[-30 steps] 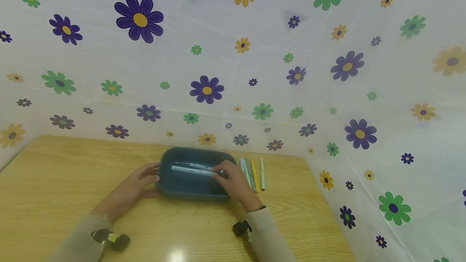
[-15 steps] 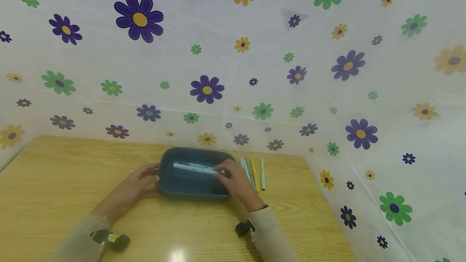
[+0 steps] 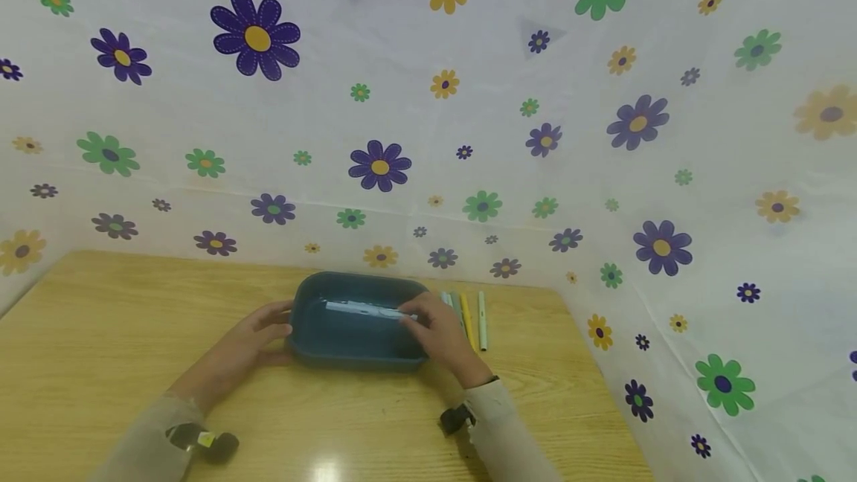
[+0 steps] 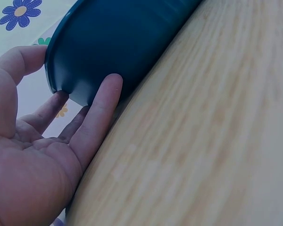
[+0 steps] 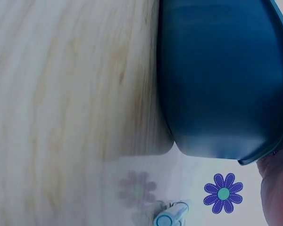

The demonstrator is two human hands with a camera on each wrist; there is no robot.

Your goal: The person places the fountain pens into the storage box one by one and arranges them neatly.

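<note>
A dark blue rectangular bin sits on the table. My left hand is at its left end; in the left wrist view the fingers reach out fairly straight against the bin's end wall. My right hand reaches over the bin's right end and pinches the right end of a light blue pen between thumb and fingertips. The pen lies lengthwise inside the bin, with a second pale pen close alongside it. In the right wrist view only a bit of the right hand shows, by the bin's rim.
Right of the bin, several pens lie on the wooden table, among them a yellow pen and a pale green pen. My right hand partly covers this group. A white flowered cloth stands behind the table and along its right side.
My right hand has shifted slightly to the right, drawing the light blue pen with it. The two pens in the bin now overlap more. My left hand stays in place.
</note>
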